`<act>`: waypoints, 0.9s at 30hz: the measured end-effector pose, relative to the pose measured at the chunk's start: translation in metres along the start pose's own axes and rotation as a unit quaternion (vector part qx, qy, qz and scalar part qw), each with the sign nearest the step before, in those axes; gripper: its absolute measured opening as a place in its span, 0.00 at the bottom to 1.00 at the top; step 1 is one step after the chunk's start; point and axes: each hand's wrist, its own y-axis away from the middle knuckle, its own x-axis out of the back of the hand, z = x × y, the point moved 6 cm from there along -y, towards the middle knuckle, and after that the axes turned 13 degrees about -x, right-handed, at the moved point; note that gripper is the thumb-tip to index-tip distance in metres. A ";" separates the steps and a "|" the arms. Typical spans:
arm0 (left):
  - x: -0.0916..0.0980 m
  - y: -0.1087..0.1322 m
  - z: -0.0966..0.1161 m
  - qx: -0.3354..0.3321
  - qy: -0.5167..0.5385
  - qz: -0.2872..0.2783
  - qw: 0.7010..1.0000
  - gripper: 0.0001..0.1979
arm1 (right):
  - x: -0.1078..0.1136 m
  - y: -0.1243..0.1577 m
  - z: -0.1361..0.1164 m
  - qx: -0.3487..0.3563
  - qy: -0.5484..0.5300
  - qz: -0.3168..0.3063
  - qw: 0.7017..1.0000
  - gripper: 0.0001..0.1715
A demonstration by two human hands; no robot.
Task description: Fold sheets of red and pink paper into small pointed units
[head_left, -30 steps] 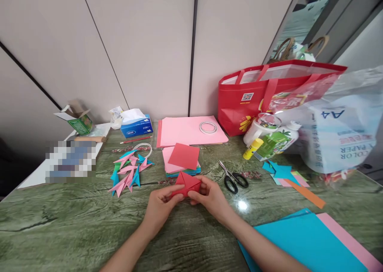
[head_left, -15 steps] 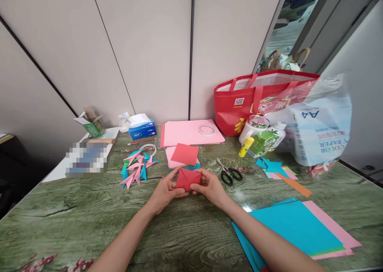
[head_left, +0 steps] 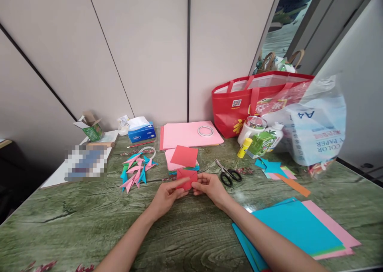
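Note:
A small folded red paper [head_left: 183, 173] with diagonal creases is held above the table between both hands. My left hand [head_left: 167, 194] grips its lower left part, thumb at the near edge and the index finger stretched across its face. The right edge is pinched between thumb and fingers of my right hand [head_left: 210, 187]. Just beyond the folded paper lies a stack of square sheets with a red square [head_left: 184, 156] on top. Black-handled scissors [head_left: 228, 173] lie to the right of my right hand. Pink, blue and green folded paper pieces [head_left: 136, 170] are grouped at the left.
Large coloured sheets [head_left: 296, 228] lie under my right forearm. A glue stick [head_left: 244, 147], a red bag [head_left: 229, 108] and a plastic paper bag [head_left: 320, 128] stand at the back right. Pink sheets [head_left: 182, 134] carry a white ring [head_left: 205, 131]. A tissue box [head_left: 142, 132] sits at the back left.
My left index finger has moved from the paper's left side to lie across its face. The folded paper looks slightly turned, and the whole view has shifted a little.

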 end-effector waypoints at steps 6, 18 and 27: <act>0.008 0.002 -0.010 0.041 0.023 0.066 0.997 0.24 | -0.003 0.002 -0.005 0.020 -0.002 -0.012 1.000 0.21; 0.000 0.004 -0.002 0.033 -0.014 -0.022 0.999 0.20 | -0.009 0.007 0.001 -0.026 0.020 -0.068 0.997 0.21; -0.002 0.003 0.000 0.043 0.040 0.027 0.998 0.47 | -0.006 0.012 -0.001 -0.040 0.006 -0.025 0.999 0.19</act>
